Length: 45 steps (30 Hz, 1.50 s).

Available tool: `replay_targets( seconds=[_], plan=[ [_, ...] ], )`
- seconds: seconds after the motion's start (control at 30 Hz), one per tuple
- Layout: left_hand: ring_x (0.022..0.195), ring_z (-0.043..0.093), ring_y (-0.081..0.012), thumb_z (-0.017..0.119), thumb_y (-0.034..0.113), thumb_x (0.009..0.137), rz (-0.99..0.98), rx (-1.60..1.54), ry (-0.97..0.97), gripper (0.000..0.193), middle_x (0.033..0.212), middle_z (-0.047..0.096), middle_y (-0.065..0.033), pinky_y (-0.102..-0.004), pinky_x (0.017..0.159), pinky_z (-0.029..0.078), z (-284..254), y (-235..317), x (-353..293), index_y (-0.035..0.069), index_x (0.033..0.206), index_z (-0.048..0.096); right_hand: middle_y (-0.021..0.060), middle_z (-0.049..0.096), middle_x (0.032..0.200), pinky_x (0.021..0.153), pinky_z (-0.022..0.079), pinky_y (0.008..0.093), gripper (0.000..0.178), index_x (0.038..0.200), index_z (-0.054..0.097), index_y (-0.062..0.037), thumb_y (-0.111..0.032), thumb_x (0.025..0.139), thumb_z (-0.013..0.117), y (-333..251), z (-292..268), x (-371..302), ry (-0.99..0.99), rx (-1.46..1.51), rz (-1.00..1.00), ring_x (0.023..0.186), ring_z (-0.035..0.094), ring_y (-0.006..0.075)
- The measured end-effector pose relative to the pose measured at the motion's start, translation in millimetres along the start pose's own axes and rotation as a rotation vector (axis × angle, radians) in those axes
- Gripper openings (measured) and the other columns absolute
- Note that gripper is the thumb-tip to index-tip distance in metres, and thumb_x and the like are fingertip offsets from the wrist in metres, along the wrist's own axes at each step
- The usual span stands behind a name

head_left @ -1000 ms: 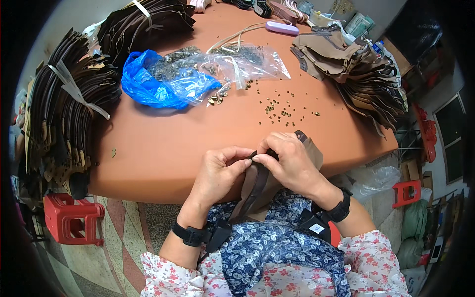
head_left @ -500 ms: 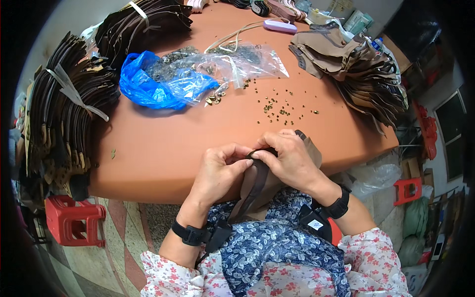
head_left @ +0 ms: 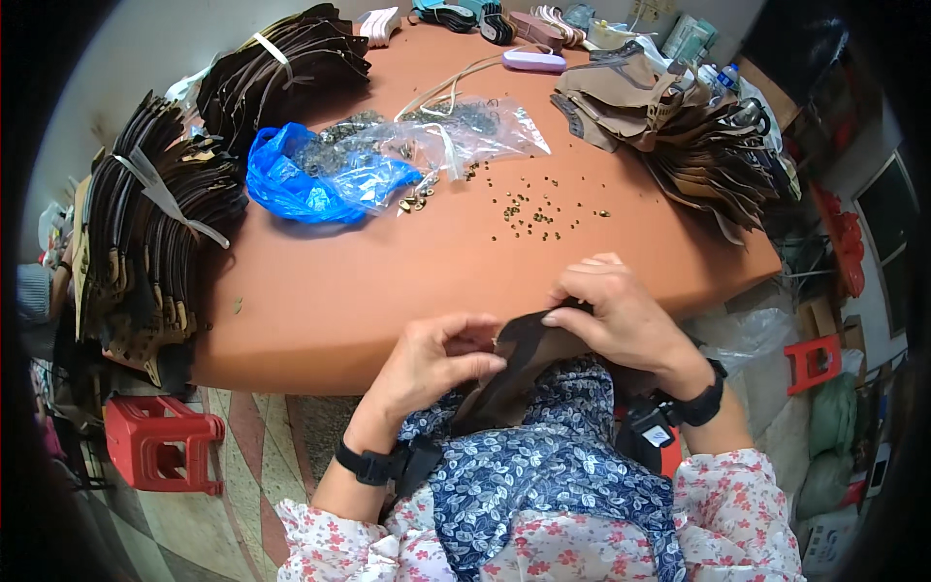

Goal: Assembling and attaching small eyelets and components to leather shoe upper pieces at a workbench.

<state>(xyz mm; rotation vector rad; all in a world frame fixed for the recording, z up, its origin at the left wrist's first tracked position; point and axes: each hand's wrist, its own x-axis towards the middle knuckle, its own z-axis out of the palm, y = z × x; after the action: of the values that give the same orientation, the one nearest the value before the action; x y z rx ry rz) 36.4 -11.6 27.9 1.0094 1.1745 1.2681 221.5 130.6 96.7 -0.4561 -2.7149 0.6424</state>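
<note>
A limp, brown leather-like piece [head_left: 529, 373] with a darker band along its edge hangs over my lap, at the table's front edge. My right hand [head_left: 621, 306] pinches its upper right end between thumb and fingers. My left hand [head_left: 436, 359] is at the piece's left edge, thumb and forefinger apart, the thumb tip against or just beside the dark band. Whether a small part sits between these fingers is too small to tell. Beyond my hands, many small brass-coloured fittings [head_left: 531, 215] lie scattered on the orange-brown table [head_left: 330, 310].
A blue plastic bag [head_left: 301, 199] and a clear bag [head_left: 519, 131] of small metal parts lie mid-table. Tied stacks of dark pieces [head_left: 145, 233] stand at left; a brown stack [head_left: 669, 126] lies at right. Red stools [head_left: 160, 436] stand below. A purple case [head_left: 533, 61] lies at the back.
My hands have moved apart; the left thumb and forefinger have spread from their pinch. My right hand has shifted right, still gripping the brown piece. The view has shifted slightly.
</note>
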Motion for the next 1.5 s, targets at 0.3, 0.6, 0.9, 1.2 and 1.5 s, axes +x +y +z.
replay_targets(
  seconds=[0.3, 0.6, 0.9, 1.2, 1.5],
  plan=[
    [0.093, 0.067, -0.0255, 0.070, -0.001, 0.077, 0.274, 0.549, 0.047, 0.041, 0.105, 0.066, -0.0118, -0.0318, 0.082, 0.052, 31.7, 36.6, -32.1, 0.005, 0.116, 0.063, 0.0107, 0.063, 0.074, 0.071, 0.044, 0.0342, 0.012, 0.080, 0.064, -0.0020, -0.010, 0.076, 0.072, -46.7, -66.5, -20.2, 0.123, 0.246, -0.030, 0.073, 0.060, 0.0263],
    [0.080, 0.062, -0.0234, 0.063, 0.000, 0.066, 0.755, 1.455, 0.562, 0.049, 0.107, 0.062, -0.0101, -0.0350, 0.069, 0.050, 13.6, 106.3, -45.5, 0.014, 0.112, 0.069, 0.0029, 0.065, 0.084, 0.076, 0.041, 0.0323, 0.018, 0.086, 0.065, -0.0084, 0.000, 0.072, 0.072, -36.4, -60.3, -10.5, 0.467, -0.040, -0.432, 0.078, 0.062, 0.0188],
    [0.089, 0.062, -0.0227, 0.060, 0.016, 0.071, 0.833, 1.703, 0.590, 0.041, 0.114, 0.062, -0.0089, -0.0348, 0.077, 0.046, -35.3, 42.6, -32.4, 0.018, 0.110, 0.071, 0.0019, 0.064, 0.089, 0.080, 0.042, 0.0345, 0.013, 0.086, 0.064, -0.0089, -0.009, 0.073, 0.069, -5.1, 52.7, -22.4, 0.493, -0.156, -0.459, 0.085, 0.062, 0.0177],
    [0.095, 0.062, -0.0218, 0.068, 0.009, 0.068, 1.019, 1.563, 0.370, 0.035, 0.113, 0.064, -0.0077, -0.0373, 0.086, 0.047, -13.8, 62.9, -42.3, 0.021, 0.101, 0.073, 0.0143, 0.063, 0.098, 0.082, 0.050, 0.0362, 0.040, 0.108, 0.059, 0.0050, -0.028, 0.088, 0.067, 4.4, 11.8, -3.1, 0.405, 0.306, -0.079, 0.093, 0.062, 0.0297],
    [0.114, 0.056, -0.0253, 0.065, 0.003, 0.076, 1.053, 1.391, 0.281, 0.043, 0.123, 0.059, -0.0091, -0.0423, 0.102, 0.041, 8.7, 43.1, -22.3, 0.025, 0.112, 0.070, 0.0081, 0.065, 0.109, 0.083, 0.052, 0.0275, 0.035, 0.123, 0.056, 0.0037, -0.020, 0.096, 0.056, 2.8, 1.8, -22.9, 0.028, 1.331, 0.417, 0.095, 0.063, 0.0129]
  ],
)
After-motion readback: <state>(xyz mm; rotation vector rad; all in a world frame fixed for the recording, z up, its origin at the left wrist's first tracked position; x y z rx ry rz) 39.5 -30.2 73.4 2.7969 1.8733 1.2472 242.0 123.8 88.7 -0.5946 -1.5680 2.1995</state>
